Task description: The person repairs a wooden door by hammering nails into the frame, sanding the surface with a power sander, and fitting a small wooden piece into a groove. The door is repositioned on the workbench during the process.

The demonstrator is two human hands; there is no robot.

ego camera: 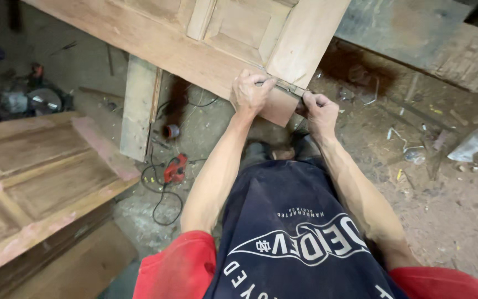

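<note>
Scraper blade (284,87) btwn both grips; left hand (250,93) & right hand (317,109) clenched on it, at door (206,55) corner

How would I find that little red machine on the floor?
Start at the big pale wooden panelled door lying across its upright wooden support plank. Look down at the dusty floor beside the plank's foot: the small red power tool lies there, trailing a looping black cord.

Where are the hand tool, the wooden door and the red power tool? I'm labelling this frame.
hand tool (289,88), head view, on its metal middle between the hands.
wooden door (195,55), head view, on its bottom rail.
red power tool (176,168), head view, on its body.
</note>
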